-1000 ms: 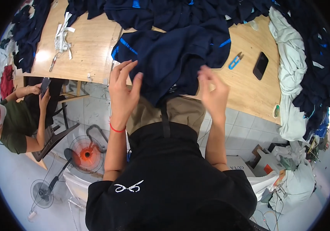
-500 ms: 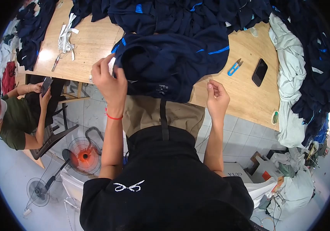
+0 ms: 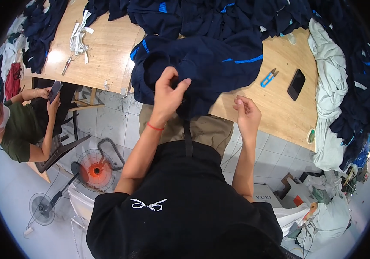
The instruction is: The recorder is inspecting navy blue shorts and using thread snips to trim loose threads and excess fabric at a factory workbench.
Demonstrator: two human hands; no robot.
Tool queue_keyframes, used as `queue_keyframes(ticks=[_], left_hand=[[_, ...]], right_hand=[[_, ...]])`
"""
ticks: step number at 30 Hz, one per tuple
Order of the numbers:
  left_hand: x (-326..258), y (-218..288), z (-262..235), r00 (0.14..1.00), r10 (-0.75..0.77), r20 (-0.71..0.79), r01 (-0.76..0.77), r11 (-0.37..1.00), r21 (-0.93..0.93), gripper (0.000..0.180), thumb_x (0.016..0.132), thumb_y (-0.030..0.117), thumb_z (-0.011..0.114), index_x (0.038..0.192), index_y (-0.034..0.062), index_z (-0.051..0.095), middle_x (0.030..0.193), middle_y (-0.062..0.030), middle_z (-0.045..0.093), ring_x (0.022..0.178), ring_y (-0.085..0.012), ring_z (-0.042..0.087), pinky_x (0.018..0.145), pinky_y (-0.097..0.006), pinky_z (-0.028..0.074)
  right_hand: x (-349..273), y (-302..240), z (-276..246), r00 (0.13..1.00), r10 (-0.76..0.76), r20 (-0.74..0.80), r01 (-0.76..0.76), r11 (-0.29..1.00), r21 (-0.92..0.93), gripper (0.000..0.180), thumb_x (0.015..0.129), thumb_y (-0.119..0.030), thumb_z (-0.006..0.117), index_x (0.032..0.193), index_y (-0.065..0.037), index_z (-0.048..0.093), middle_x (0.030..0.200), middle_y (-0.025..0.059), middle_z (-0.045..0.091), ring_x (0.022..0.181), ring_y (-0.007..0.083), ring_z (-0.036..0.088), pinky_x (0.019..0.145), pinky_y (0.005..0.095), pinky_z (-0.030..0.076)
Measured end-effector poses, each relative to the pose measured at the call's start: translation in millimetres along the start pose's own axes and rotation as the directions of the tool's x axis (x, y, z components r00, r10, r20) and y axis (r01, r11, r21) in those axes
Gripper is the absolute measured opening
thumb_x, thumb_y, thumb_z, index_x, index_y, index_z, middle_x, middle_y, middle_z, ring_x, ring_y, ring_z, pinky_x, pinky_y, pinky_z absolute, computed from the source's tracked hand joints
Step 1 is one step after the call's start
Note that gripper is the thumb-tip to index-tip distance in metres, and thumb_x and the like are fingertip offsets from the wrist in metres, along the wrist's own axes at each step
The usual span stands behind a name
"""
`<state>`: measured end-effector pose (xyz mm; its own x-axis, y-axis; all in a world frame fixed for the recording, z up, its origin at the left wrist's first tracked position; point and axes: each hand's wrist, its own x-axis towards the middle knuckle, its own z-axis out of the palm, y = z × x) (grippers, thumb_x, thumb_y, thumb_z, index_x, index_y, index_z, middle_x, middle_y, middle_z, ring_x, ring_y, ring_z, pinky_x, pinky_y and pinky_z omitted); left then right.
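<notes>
A dark navy garment (image 3: pixel 219 69) with bright blue strips lies at the table's front edge, its round neck opening towards the left and its lower part hanging over the edge. My left hand (image 3: pixel 169 93), with a red band on its wrist, is over the garment just right of the neck opening. Its fingers are bent, with thumb and forefinger apart and nothing visible between them. My right hand (image 3: pixel 248 115) is beyond the garment's lower right side, by the table edge. Its fingers curl in and meet the thumb; anything small between them is too fine to see.
Blue thread snips (image 3: pixel 269 78) and a black phone (image 3: pixel 296 84) lie right on the wooden table (image 3: pixel 288 116). Navy garments (image 3: pixel 219 19) pile along the back; pale cloth (image 3: pixel 329 82) drapes at right. White strips (image 3: pixel 79 41) lie left. A seated person (image 3: pixel 18 134) holds a phone beside a fan (image 3: pixel 96 170).
My left hand has moved right, from the garment's left side to over its front. The garment's lower part has shifted and bunched. My right hand stays nearly in place.
</notes>
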<state>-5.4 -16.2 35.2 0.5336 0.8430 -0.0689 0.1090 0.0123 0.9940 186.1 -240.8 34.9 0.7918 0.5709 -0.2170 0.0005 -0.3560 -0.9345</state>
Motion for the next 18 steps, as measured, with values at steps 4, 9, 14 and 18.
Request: queue_keyframes(ticks=[4,9,14,18], left_hand=[[-6.9,86.8,-28.4,0.952,-0.164,0.259,0.299,0.319,-0.899,0.055,0.095,-0.012,0.055,0.149,-0.0026,0.050,0.149,-0.0180,0.063,0.138,-0.0263,0.064,0.118,-0.039,0.053],[-15.2,94.3,-46.0,0.968,-0.023,0.250,0.228,0.505,-0.833,0.076,0.092,-0.017,0.056,0.162,-0.0021,0.033,0.156,-0.0228,0.056,0.144,-0.0295,0.059,0.123,-0.043,0.049],[-25.4,111.7,-44.3,0.963,0.065,0.261,0.169,0.610,-0.774,0.090,0.086,-0.020,0.061,0.166,-0.0013,0.023,0.161,-0.0245,0.050,0.148,-0.0297,0.055,0.123,-0.041,0.047],[-28.3,115.1,-48.0,0.969,0.029,0.247,0.166,0.662,-0.730,0.095,0.084,-0.020,0.061,0.167,-0.0009,0.019,0.165,-0.0250,0.045,0.153,-0.0300,0.048,0.126,-0.040,0.042]], right_hand=[[-0.5,-4.0,1.2,0.999,0.002,0.048,-0.008,0.992,0.123,0.029,0.107,-0.004,0.067,0.134,0.005,0.068,0.117,0.0145,0.076,0.099,0.0165,0.075,0.089,0.0292,0.060],[3.1,-52.4,33.5,0.979,-0.150,0.139,0.111,0.960,0.257,0.081,0.095,0.017,0.062,0.169,-0.006,0.038,0.166,0.0202,0.041,0.105,0.0199,0.071,0.093,0.0293,0.058],[7.5,-53.5,56.8,0.951,-0.305,0.049,0.299,0.949,0.100,0.080,0.084,0.023,0.059,0.158,-0.008,0.054,0.167,0.0207,0.041,0.110,0.0226,0.070,0.091,0.0301,0.057],[7.4,-54.1,47.8,0.950,-0.308,0.058,0.312,0.912,-0.267,0.046,0.083,0.018,0.063,0.122,-0.002,0.075,0.159,0.0232,0.051,0.112,0.0272,0.071,0.090,0.0317,0.057]])
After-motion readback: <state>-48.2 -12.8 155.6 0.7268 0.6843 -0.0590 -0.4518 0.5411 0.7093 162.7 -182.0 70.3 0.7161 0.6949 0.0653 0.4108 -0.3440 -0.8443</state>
